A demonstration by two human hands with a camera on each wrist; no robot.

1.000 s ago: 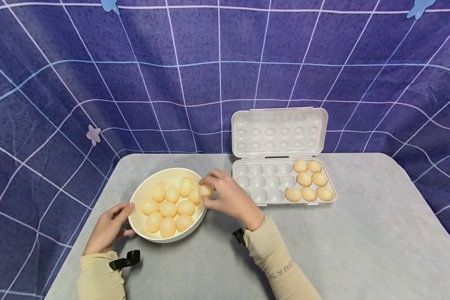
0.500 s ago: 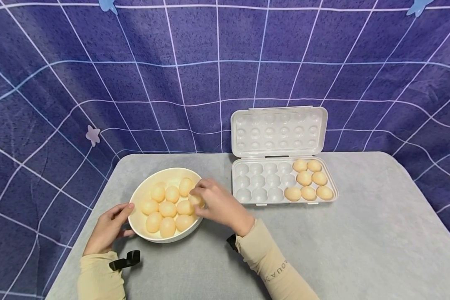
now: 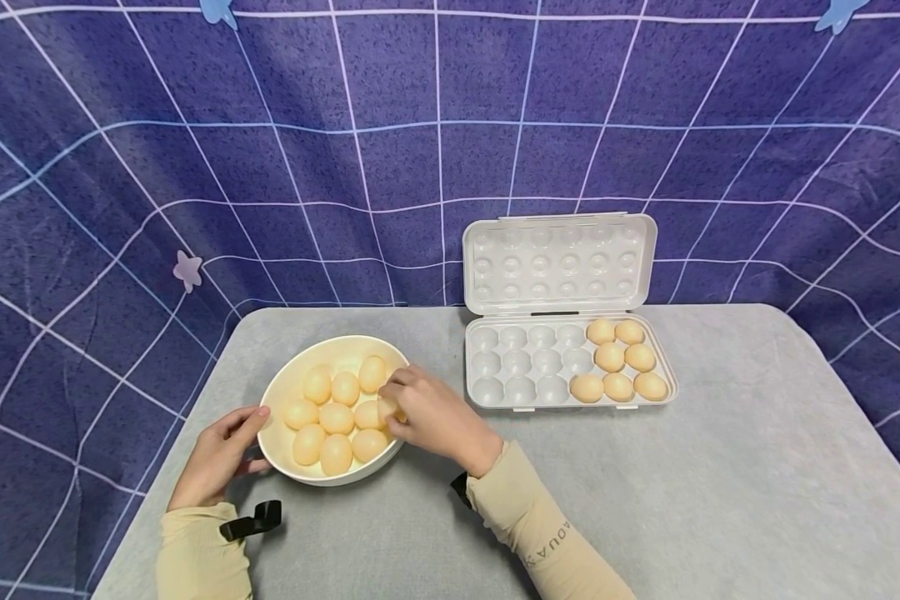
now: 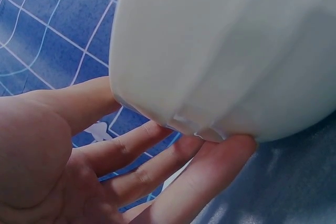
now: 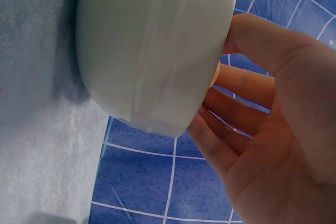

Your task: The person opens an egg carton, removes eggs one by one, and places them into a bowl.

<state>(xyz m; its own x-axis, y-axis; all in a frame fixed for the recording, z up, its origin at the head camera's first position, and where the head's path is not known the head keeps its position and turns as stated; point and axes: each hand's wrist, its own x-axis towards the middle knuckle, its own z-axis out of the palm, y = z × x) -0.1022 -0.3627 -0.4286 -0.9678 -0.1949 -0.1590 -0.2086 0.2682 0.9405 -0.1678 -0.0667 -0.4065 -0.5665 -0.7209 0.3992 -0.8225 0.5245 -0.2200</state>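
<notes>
My left hand (image 3: 213,454) holds the cream-white bowl (image 3: 273,446) at its left side, thumb on the rim. In the left wrist view its other fingers (image 4: 226,163) touch the bowl's outer wall lower down. Several pale tan eggs (image 3: 336,419) lie inside the bowl. My right hand (image 3: 438,421) reaches over the right rim, fingertips down inside, pinching an egg (image 5: 215,74). Most of that egg is hidden by the fingers, and by the bowl wall in the right wrist view.
An egg carton (image 3: 520,390) with its lid (image 3: 560,267) raised stands at the back right. Several eggs (image 3: 610,357) fill its right end; cups at the left hold none. A blue gridded curtain (image 3: 390,167) hangs behind the grey table (image 3: 682,483).
My right hand has moved left and down with the egg, from above the bowl's right rim to inside the bowl. The left hand and the carton stay in place.
</notes>
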